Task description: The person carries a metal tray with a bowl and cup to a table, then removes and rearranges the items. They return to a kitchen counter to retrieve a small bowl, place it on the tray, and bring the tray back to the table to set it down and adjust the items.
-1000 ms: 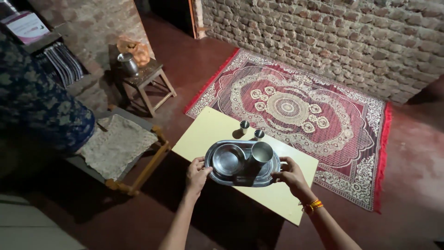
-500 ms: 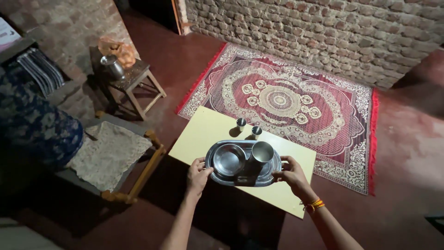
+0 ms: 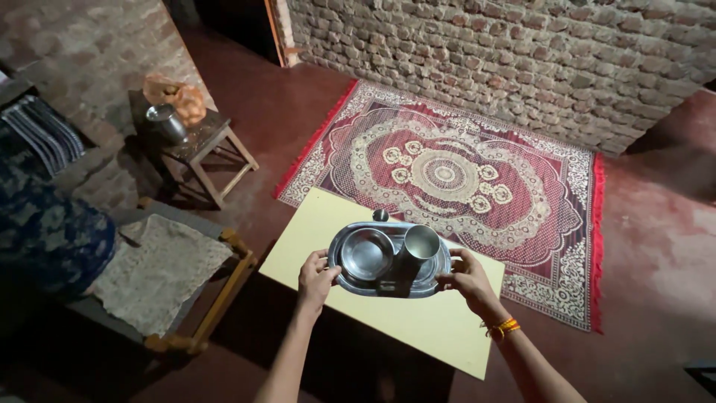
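Note:
I hold an oval steel tray (image 3: 350,282) by both ends above a low pale yellow table (image 3: 418,328). My left hand (image 3: 316,278) grips its left rim and my right hand (image 3: 464,278) grips its right rim. On the tray sit a round steel bowl (image 3: 368,254) on the left and a steel tumbler (image 3: 421,246) on the right. A small steel cup (image 3: 380,216) on the table peeks out just beyond the tray's far edge; anything else behind the tray is hidden.
A red patterned rug (image 3: 455,179) lies beyond the table by a brick wall (image 3: 522,52). To the left stand a wooden seat with a woven mat (image 3: 160,272), a small wooden stool (image 3: 201,149) bearing a steel pot (image 3: 165,123), and blue patterned cloth (image 3: 45,239).
The tray has risen toward the camera with both hands still on it, and it now hides most of the two small cups. The view has shifted forward and left.

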